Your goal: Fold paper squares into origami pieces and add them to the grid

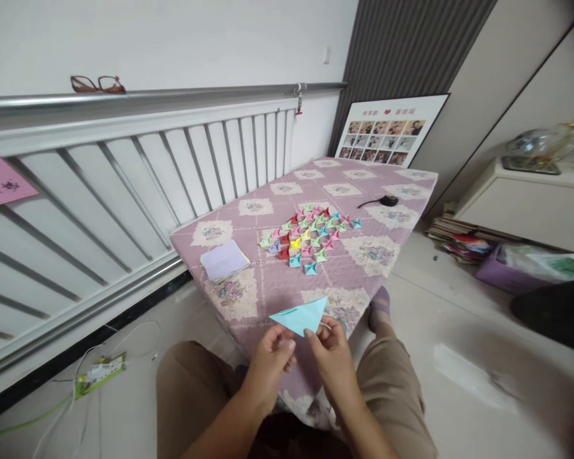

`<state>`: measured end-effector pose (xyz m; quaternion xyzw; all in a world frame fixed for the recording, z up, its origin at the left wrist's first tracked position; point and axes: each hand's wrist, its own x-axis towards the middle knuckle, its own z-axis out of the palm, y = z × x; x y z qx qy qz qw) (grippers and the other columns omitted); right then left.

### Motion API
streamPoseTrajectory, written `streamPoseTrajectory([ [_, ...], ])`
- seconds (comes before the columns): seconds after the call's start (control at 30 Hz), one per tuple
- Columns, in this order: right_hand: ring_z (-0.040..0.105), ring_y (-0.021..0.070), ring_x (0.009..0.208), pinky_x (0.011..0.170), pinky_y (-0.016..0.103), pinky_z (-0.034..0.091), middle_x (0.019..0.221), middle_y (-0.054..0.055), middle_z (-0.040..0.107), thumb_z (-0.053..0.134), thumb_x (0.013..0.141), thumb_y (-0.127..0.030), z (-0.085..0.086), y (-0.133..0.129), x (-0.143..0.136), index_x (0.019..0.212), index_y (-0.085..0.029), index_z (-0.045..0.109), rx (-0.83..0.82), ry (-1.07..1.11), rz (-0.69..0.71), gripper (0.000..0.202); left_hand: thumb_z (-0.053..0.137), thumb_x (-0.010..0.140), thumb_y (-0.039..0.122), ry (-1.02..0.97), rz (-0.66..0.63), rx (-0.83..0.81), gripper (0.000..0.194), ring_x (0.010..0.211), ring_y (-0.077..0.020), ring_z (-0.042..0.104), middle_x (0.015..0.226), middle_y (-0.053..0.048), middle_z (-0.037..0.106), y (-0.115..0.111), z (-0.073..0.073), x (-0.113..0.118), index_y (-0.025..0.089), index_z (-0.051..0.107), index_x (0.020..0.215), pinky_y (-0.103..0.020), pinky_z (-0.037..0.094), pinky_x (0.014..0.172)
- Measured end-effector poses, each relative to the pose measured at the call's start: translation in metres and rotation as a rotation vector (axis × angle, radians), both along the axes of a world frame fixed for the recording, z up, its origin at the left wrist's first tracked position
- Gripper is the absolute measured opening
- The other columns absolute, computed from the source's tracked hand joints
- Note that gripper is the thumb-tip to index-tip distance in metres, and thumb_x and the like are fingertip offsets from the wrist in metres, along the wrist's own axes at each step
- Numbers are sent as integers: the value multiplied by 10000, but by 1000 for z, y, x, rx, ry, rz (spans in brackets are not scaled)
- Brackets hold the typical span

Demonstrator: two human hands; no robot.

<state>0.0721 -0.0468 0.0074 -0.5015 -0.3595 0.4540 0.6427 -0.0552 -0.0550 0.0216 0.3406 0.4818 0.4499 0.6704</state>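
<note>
A light blue sheet of paper (300, 316), folded into a triangle, is held just above the near part of the table. My right hand (330, 347) pinches its lower right side, thumb in front and fingers behind. At the lower left edge, my left hand (273, 350) has its fingers curled against the paper, partly hidden behind it. Beyond the hands lies a cluster of small folded paper pieces (295, 243) in several colours. To the left sits a stack of square paper sheets (224, 260), a lilac one on top.
A purple flowered cloth covers the table (277, 280). A small black object with a strap (388, 201) lies at the far right. Along the left runs a white radiator (196, 166), with glasses (98, 84) on the pipe above. A power strip (100, 375) is on the floor.
</note>
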Motion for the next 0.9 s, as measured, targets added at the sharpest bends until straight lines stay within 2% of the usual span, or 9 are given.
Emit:
streamPoseTrajectory([
  [0.1, 610, 160, 710, 668, 291, 495, 764, -24, 638, 727, 720, -390, 4, -7, -10, 1020, -242, 461, 14, 39, 20, 427, 798, 646, 434, -264, -20, -67, 421, 564, -64, 487, 729, 12, 568, 0, 14, 11, 143, 594, 872, -195, 346, 528],
  [0.27, 599, 162, 823, 760, 305, 495, 863, 5, 616, 711, 743, -380, 2, -16, -11, 995, -231, 504, 41, -74, -22, 359, 851, 582, 412, -387, 33, -139, 443, 553, -61, 506, 665, 21, 580, 2, 22, 15, 148, 548, 767, -190, 356, 526],
  [0.43, 606, 184, 866, 801, 351, 504, 905, 42, 613, 655, 795, -407, 6, -17, 8, 1063, -221, 507, 75, -211, -47, 358, 795, 634, 485, -246, 26, -22, 462, 624, -114, 595, 723, -22, 637, 4, 28, 8, 136, 584, 853, -225, 418, 574],
  [0.57, 581, 221, 1014, 923, 431, 456, 1066, 89, 602, 611, 833, -404, 28, -18, 30, 1086, -236, 513, 151, -397, -187, 319, 723, 691, 529, -13, 8, 61, 442, 711, -170, 642, 751, -60, 674, 8, 25, -1, 136, 598, 850, -288, 472, 674],
  [0.6, 558, 230, 1065, 958, 447, 434, 1106, 93, 589, 605, 839, -390, 36, -18, 34, 1091, -242, 520, 189, -473, -176, 305, 705, 711, 521, 38, -3, 82, 420, 738, -179, 648, 777, -71, 685, 9, 24, -3, 137, 604, 849, -303, 481, 703],
  [0.7, 533, 233, 1108, 985, 427, 412, 1133, 76, 573, 588, 853, -331, 60, -19, 41, 985, -254, 576, 312, -693, -51, 153, 645, 775, 471, 152, -58, 148, 345, 803, -194, 653, 834, -81, 703, 11, 21, -8, 145, 634, 887, -333, 494, 769],
  [0.83, 587, 195, 957, 840, 326, 477, 1004, 39, 622, 547, 870, -304, 86, -16, 42, 1038, -267, 585, 242, -837, 141, 176, 571, 838, 368, 233, -170, 279, 239, 805, -175, 637, 859, -51, 705, 14, 24, -15, 173, 657, 944, -323, 490, 793],
  [0.9, 597, 181, 904, 798, 299, 480, 942, 26, 636, 528, 867, -273, 93, -13, 43, 983, -260, 605, 218, -910, 314, 140, 565, 834, 319, 282, -199, 323, 196, 780, -166, 624, 839, -37, 698, 15, 27, -19, 177, 661, 928, -306, 484, 774],
])
